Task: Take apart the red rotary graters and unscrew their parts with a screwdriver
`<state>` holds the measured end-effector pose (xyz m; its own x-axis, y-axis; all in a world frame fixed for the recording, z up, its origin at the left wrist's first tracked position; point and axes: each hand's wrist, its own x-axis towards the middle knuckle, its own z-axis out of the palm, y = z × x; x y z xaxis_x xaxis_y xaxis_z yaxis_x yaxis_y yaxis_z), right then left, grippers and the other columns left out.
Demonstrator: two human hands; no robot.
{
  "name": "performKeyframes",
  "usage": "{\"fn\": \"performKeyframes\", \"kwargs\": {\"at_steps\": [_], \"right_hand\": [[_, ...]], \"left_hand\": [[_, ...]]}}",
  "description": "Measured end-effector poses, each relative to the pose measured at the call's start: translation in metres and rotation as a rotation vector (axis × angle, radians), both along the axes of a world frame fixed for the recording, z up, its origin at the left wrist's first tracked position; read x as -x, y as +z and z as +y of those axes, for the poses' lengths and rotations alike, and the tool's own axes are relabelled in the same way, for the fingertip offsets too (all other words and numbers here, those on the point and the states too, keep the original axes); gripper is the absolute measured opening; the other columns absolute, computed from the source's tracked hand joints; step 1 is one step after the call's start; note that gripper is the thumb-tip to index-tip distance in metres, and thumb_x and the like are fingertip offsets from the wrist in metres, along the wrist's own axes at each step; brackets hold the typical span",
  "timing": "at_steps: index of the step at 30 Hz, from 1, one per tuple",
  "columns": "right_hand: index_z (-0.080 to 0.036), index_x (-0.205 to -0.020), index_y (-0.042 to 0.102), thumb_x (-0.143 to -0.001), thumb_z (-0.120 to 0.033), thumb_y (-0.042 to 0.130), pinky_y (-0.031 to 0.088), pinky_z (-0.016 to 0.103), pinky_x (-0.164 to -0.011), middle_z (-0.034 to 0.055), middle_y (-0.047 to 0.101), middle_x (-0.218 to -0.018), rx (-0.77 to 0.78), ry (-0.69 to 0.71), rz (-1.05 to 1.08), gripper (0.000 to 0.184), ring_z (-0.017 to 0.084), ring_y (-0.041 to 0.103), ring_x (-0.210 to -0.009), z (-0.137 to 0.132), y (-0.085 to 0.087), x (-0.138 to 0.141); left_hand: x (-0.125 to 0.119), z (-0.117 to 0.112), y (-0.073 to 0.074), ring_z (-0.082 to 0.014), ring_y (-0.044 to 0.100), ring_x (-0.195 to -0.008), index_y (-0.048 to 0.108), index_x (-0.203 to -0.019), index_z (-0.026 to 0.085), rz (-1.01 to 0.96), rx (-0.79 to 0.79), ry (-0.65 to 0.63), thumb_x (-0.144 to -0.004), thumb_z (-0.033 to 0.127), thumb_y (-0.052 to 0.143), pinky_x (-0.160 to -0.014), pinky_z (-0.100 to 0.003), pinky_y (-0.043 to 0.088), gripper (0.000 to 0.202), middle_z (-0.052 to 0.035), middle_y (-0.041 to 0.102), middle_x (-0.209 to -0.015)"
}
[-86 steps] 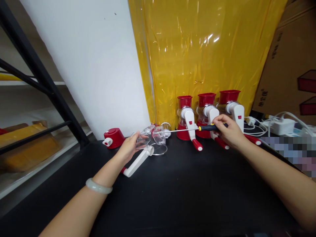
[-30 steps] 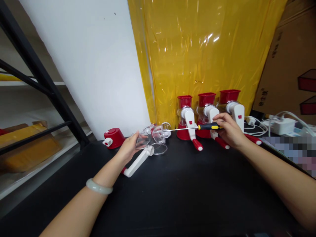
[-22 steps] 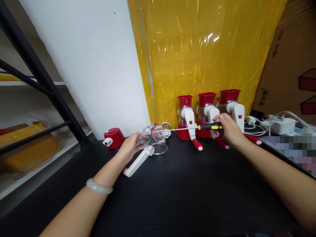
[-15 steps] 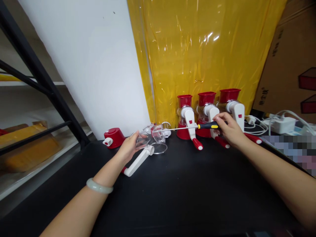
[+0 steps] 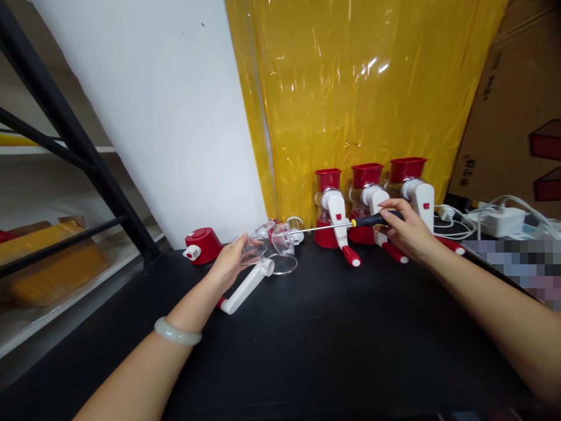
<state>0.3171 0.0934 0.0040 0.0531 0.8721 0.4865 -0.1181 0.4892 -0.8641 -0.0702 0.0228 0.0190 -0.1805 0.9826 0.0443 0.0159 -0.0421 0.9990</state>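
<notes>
My left hand (image 5: 230, 262) grips a clear plastic grater housing (image 5: 272, 241) lying on its side on the black table (image 5: 315, 345), its white crank handle (image 5: 246, 286) pointing toward me. My right hand (image 5: 405, 233) is closed around the black and yellow handle of a screwdriver (image 5: 372, 220). The long metal shaft runs left, and its tip reaches into the open end of the clear housing. A pale bangle sits on my left wrist.
Three assembled red and white hand-crank graters (image 5: 367, 202) stand in a row before a yellow plastic curtain (image 5: 350, 88). A loose red base (image 5: 201, 244) lies at the left. White chargers and cables (image 5: 495, 221) lie right, cardboard boxes (image 5: 517, 105) behind. A black metal rack (image 5: 74, 158) stands left.
The screwdriver handle has turned in my right hand, and the fingers have shifted their grip on it. My left hand and the clear housing have stayed in place.
</notes>
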Motion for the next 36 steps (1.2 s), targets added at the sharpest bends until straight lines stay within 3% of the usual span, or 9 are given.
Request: {"fn": "performKeyframes", "kwargs": {"at_steps": [6,11,15,19,23,28,36], "right_hand": [[-0.027,-0.092,0.056,-0.071,-0.036,0.073,0.054,0.026,-0.058,-0.0017,0.053,-0.085,0.038,0.038,0.074,0.029,0.013,0.057,-0.071,0.0001,0.0029,0.0005],[-0.028,-0.096,0.057,-0.082,-0.052,0.061,0.055,0.031,-0.058,-0.0001,0.056,-0.082,0.002,0.027,-0.048,0.028,0.015,0.06,-0.067,-0.0003,0.0011,-0.0028],[-0.029,-0.095,0.056,-0.085,-0.058,0.054,0.048,0.03,-0.048,-0.0008,0.056,-0.068,-0.003,-0.027,-0.177,0.031,0.015,0.055,-0.052,-0.0028,0.0005,-0.0043],[-0.029,-0.095,0.055,-0.083,-0.055,0.058,0.042,0.028,-0.041,-0.0021,0.055,-0.064,-0.007,-0.027,-0.19,0.029,0.015,0.052,-0.047,-0.0008,-0.0009,-0.0051],[-0.029,-0.097,0.054,-0.08,-0.052,0.063,0.048,0.028,-0.047,-0.002,0.056,-0.072,-0.022,-0.044,-0.136,0.03,0.014,0.055,-0.052,0.0013,-0.0017,-0.0044],[-0.028,-0.097,0.054,-0.078,-0.042,0.067,0.051,0.027,-0.056,-0.0018,0.055,-0.081,0.05,0.03,-0.015,0.027,0.012,0.057,-0.06,0.0002,-0.0003,-0.0016],[-0.028,-0.097,0.055,-0.074,-0.027,0.065,0.053,0.029,-0.057,-0.0008,0.055,-0.086,0.04,0.101,0.038,0.026,0.015,0.058,-0.07,0.0005,0.0005,-0.0032]], "left_hand": [[0.0017,0.0022,-0.0021,-0.0274,0.063,-0.105,0.068,-0.083,0.015,0.014,0.0,0.005,-0.079,0.054,0.058,-0.082,-0.036,0.055,0.04,-0.0129,0.066,-0.12],[0.0002,0.001,-0.0004,-0.0266,0.064,-0.103,0.068,-0.082,0.015,0.004,0.007,0.025,-0.08,0.053,0.058,-0.083,-0.037,0.055,0.039,-0.0127,0.066,-0.119],[0.0001,0.001,-0.0001,-0.0255,0.064,-0.102,0.068,-0.081,0.015,-0.02,0.016,0.04,-0.081,0.05,0.058,-0.082,-0.036,0.055,0.036,-0.0127,0.066,-0.119],[0.0011,0.0021,-0.0006,-0.0236,0.065,-0.099,0.068,-0.081,0.015,-0.02,0.009,0.028,-0.081,0.051,0.058,-0.082,-0.035,0.056,0.037,-0.0119,0.066,-0.119],[0.0016,0.0025,-0.0005,-0.0227,0.066,-0.097,0.068,-0.081,0.015,-0.008,0.011,0.032,-0.082,0.051,0.058,-0.08,-0.034,0.056,0.037,-0.0118,0.067,-0.117],[0.0016,0.0025,-0.0002,-0.0232,0.066,-0.098,0.066,-0.079,0.016,0.0,0.006,0.034,-0.082,0.051,0.057,-0.08,-0.034,0.056,0.036,-0.0108,0.068,-0.114],[0.0005,0.0019,-0.0001,-0.0231,0.067,-0.097,0.067,-0.08,0.016,0.013,-0.006,0.038,-0.081,0.052,0.058,-0.081,-0.034,0.056,0.037,-0.0101,0.069,-0.111]]}}
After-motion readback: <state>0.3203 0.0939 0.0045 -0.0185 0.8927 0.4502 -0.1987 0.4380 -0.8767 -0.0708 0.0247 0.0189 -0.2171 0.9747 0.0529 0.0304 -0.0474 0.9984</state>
